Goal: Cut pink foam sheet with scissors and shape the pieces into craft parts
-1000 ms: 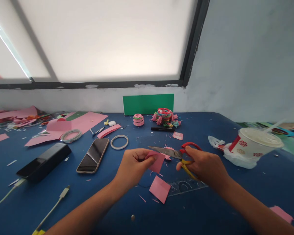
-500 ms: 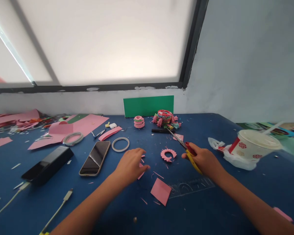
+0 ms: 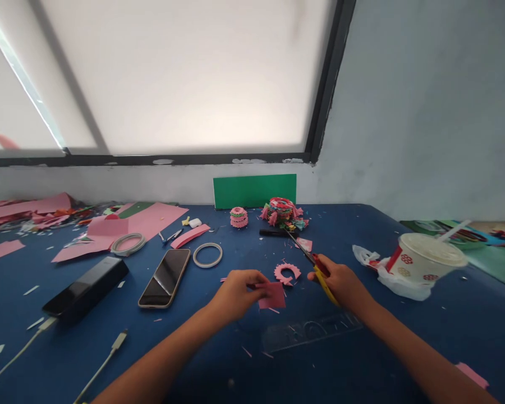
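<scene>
My left hand (image 3: 235, 289) pinches a small pink paper square (image 3: 272, 295), held just above the blue table (image 3: 362, 359). My right hand (image 3: 340, 282) grips red-and-yellow scissors (image 3: 311, 259) whose closed blades point away toward the back. Between the hands a pink cut-out ring with a jagged edge (image 3: 287, 272) lies on the table. A clear plastic ruler (image 3: 311, 332) lies in front of both hands.
A phone (image 3: 165, 270), a black power bank (image 3: 86, 288) with cables, two tape rings (image 3: 207, 255), pink sheets (image 3: 147, 217) and scraps lie left. Stacks of paper flowers (image 3: 283, 212), a black marker and a green card (image 3: 255, 191) stand at the back. A lidded cup (image 3: 429, 259) sits right.
A second ago my left hand held a pink piece at the scissor blades. The cut ring was dropped, and my left hand picked up the pink square that lay on the table.
</scene>
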Tool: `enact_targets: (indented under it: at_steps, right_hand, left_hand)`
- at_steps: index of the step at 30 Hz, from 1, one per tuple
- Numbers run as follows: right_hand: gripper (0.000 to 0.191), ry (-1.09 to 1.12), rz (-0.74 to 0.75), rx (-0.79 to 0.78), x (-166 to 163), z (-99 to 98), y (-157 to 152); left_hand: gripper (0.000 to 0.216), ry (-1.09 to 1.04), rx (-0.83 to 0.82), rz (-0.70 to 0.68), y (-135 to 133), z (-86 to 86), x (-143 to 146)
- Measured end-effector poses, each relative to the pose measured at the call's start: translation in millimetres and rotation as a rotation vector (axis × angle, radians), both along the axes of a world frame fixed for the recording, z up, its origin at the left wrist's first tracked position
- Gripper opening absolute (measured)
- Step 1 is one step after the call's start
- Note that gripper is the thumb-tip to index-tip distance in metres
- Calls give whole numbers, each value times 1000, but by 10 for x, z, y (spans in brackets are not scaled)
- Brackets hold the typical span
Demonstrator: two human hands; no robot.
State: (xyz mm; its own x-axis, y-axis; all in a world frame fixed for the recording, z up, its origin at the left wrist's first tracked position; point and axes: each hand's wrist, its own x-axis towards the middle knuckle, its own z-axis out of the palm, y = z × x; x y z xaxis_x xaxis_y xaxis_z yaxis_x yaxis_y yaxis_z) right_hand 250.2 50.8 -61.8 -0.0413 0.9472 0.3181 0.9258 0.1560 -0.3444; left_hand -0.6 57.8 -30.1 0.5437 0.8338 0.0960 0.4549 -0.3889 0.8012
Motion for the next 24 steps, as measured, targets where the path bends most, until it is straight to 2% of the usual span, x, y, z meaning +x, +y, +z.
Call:
enact_targets:
  at_steps: [5, 8, 12, 19, 24]
  right_hand:
    - [27, 17, 36, -1, -42, 11, -11]
    - [27, 16, 41, -6, -79, 13, -25]
    - [30, 12, 19, 0, -101, 6, -32]
    - [32, -5, -12, -42, -135, 11, -35]
    - [29, -9, -53, -111, -116, -4, -5]
  left_hand:
    - [22, -254, -139, 55, 16, 112, -37]
    - [25, -401, -175, 61, -4, 160, -36]
    - [26, -549, -188, 142, 6, 183, -55]
    - [36, -494, -162, 147, 53, 125, -75]
    - [37, -302, -3, 222, 170, 171, -195]
